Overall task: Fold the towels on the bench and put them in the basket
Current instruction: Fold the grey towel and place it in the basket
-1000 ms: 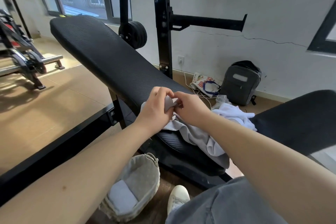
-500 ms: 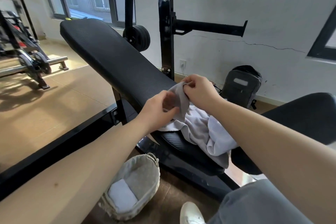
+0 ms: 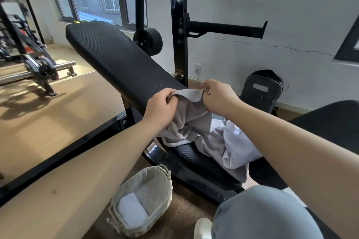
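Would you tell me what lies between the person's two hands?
Head view: an edge of the grey towel stretches from the left hand to the right hand.

I see the left hand (image 3: 161,108) and right hand (image 3: 218,97) each pinching the top edge of a grey towel (image 3: 191,114), held just above the black surface (image 3: 120,64). A white towel (image 3: 239,141) lies bunched beside it. The basket (image 3: 153,190) on the floor holds one folded white towel (image 3: 132,211).
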`<state>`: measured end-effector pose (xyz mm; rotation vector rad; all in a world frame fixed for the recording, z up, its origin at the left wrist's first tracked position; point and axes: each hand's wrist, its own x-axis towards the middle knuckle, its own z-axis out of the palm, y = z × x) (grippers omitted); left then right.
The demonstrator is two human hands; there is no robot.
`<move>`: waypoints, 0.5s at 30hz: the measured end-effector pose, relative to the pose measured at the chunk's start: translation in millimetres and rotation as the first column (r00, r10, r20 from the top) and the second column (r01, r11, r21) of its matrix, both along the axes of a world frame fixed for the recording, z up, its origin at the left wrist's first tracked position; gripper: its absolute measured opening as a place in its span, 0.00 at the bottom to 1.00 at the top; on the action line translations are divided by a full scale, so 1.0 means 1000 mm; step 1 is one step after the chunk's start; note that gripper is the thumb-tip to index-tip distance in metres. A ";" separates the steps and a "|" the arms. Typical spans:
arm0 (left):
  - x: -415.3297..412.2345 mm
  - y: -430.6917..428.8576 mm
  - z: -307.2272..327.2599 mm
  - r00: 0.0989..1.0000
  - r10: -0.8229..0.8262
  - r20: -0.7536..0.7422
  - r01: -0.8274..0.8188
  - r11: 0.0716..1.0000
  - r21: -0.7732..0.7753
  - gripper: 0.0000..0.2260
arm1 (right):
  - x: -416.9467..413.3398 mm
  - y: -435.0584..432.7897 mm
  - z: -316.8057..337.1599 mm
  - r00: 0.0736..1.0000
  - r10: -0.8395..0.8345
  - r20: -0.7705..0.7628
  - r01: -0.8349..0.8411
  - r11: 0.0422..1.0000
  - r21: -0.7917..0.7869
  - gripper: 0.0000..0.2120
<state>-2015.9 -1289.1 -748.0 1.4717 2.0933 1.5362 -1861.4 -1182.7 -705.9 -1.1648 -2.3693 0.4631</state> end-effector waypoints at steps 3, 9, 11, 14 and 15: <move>-0.003 0.006 0.006 0.999 -0.005 -0.038 0.005 1.000 0.021 0.07 | -0.002 -0.005 -0.005 0.967 0.217 0.133 -0.212 0.976 -0.048 0.40; -0.007 0.004 0.008 0.991 -0.136 0.000 0.136 0.990 0.027 0.05 | -0.015 -0.009 -0.005 0.975 0.221 0.002 -0.218 0.963 0.161 0.18; -0.013 0.002 0.006 0.987 -0.150 -0.053 0.148 0.988 -0.032 0.07 | -0.012 -0.006 0.000 0.988 0.151 0.012 -0.151 0.980 0.132 0.19; -0.023 0.002 0.003 0.950 -0.128 -0.284 0.085 0.984 -0.160 0.09 | -0.006 0.004 0.003 0.991 0.068 -0.112 -0.065 0.997 0.032 0.16; -0.026 0.002 0.002 0.936 -0.116 -0.333 0.058 0.982 -0.180 0.10 | -0.006 0.008 0.003 0.986 0.037 -0.165 -0.037 0.999 0.002 0.13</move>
